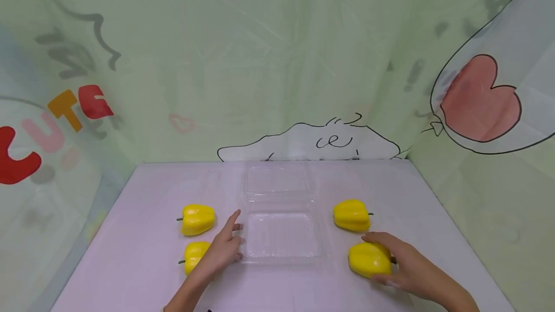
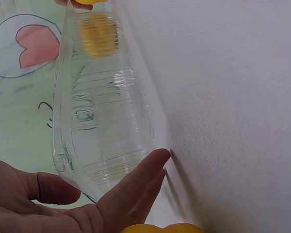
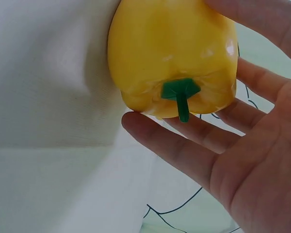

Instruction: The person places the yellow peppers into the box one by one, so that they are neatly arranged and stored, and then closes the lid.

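Observation:
A clear plastic clamshell container point(image 1: 282, 235) lies on the table, lid folded back away from me. At its left side is my left hand point(image 1: 223, 249), fingers extended; in the left wrist view the fingers point(image 2: 136, 179) rest along the container's near end wall. My right hand point(image 1: 403, 264) holds a yellow bell pepper point(image 1: 369, 260) on the right, thumb on the near side and fingers on the far side. In the right wrist view this pepper's green stem point(image 3: 182, 97) points toward the palm. The hand spans the pepper from both sides.
Another yellow pepper point(image 1: 352, 215) lies just beyond the right hand. Two more are on the left: a far one point(image 1: 197, 219) and a near one point(image 1: 195, 254) partly hidden by my left forearm. Printed curtains point(image 1: 277, 61) enclose the white table point(image 1: 143, 196) at the back and sides.

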`<act>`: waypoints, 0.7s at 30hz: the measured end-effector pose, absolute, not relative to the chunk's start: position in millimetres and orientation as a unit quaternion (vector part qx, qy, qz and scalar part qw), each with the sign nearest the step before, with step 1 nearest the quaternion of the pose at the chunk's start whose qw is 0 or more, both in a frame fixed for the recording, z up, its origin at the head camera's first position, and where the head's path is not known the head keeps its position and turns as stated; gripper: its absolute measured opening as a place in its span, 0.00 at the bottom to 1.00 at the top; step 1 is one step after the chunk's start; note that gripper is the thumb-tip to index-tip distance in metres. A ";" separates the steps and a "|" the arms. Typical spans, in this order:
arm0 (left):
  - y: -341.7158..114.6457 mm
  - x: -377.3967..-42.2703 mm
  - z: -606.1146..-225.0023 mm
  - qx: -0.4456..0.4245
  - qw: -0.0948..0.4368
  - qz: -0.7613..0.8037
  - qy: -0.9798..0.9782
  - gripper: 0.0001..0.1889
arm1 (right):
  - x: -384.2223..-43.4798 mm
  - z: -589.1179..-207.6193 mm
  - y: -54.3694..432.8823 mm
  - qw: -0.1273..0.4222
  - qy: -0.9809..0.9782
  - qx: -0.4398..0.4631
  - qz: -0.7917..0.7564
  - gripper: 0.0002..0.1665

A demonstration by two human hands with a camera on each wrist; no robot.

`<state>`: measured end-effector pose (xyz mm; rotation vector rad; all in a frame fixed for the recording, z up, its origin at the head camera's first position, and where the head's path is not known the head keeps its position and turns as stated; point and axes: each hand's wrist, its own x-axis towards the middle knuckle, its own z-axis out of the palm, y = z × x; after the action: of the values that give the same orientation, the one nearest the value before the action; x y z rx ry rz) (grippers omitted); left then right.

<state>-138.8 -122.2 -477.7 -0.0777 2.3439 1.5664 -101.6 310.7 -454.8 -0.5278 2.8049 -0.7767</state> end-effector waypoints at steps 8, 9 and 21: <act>-120.1 -136.7 -474.8 -0.028 0.152 0.547 0.823 0.38 | -104.3 -456.3 314.5 0.096 0.941 -0.184 -0.268 0.47; -119.8 -136.5 -474.5 -0.028 0.151 0.547 0.823 0.38 | -104.3 -456.3 314.9 0.092 0.940 -0.189 -0.269 0.46; -119.1 -134.6 -475.7 -0.039 0.146 0.548 0.823 0.37 | -102.0 -458.3 314.8 0.077 0.938 -0.202 -0.270 0.46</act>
<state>-134.6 -119.1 -475.7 -0.1122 2.3696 1.5765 -102.0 314.8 -458.3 -0.6061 2.8109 -0.8101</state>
